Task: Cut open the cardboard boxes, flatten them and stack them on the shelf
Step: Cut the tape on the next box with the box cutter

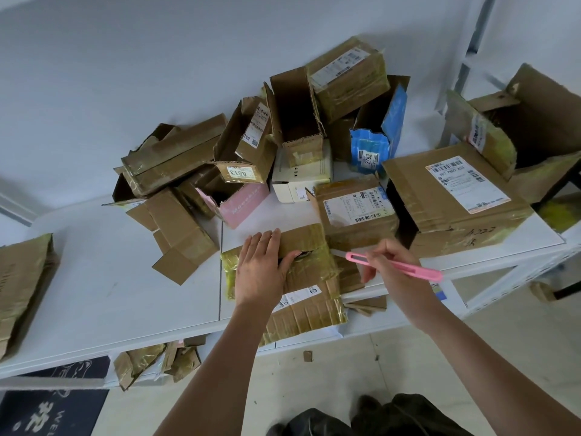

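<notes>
My left hand (262, 269) presses flat, fingers straight and together, on the taped cardboard box (309, 275). My right hand (391, 269) pinches the pink box cutter (396, 266), its tip beside the box's right edge.

Head cam, looks fwd & down, close over white shelf (125, 294) edge.

The pink box (240, 206), up and left of the left hand (262, 272), reads "Moochie" or similar; the letters are faint. Above it, a brown box's white label (241, 173) shows "8813", upside down. The blue carton (371, 149), above the right hand (390, 269) with its pink cutter (393, 265), carries "2782". The big box's label (465, 184), up and right of that hand, reads "507 P807 A51". Other labels are too small to read.
</notes>
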Action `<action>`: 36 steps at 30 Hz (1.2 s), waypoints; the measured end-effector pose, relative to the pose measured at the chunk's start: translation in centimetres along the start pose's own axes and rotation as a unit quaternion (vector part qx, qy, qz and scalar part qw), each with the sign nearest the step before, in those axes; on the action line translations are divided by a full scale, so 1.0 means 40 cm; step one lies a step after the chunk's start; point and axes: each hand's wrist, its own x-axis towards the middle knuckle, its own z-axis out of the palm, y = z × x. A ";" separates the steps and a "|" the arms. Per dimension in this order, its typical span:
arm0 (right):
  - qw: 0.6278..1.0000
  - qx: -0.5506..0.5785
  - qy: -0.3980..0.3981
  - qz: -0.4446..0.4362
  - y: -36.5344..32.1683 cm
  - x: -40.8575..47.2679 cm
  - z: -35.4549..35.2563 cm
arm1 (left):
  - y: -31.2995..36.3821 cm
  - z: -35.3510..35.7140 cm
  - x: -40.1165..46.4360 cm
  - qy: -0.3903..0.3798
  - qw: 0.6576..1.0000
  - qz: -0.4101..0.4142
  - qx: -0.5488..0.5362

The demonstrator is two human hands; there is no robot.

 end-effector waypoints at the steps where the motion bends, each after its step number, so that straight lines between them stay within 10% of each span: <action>1: 1.000 -0.003 -0.009 -0.003 -0.004 -0.011 -0.007 | 0.000 0.001 0.000 0.002 1.000 -0.002 0.001; 22: 1.000 -0.009 -0.016 0.020 -0.067 0.004 -0.022 | 0.008 -0.023 0.012 -0.006 1.000 0.001 -0.010; 36: 0.994 0.082 0.076 -0.001 -0.067 0.014 0.003 | -0.017 -0.109 -0.002 -0.013 0.957 -0.252 -0.141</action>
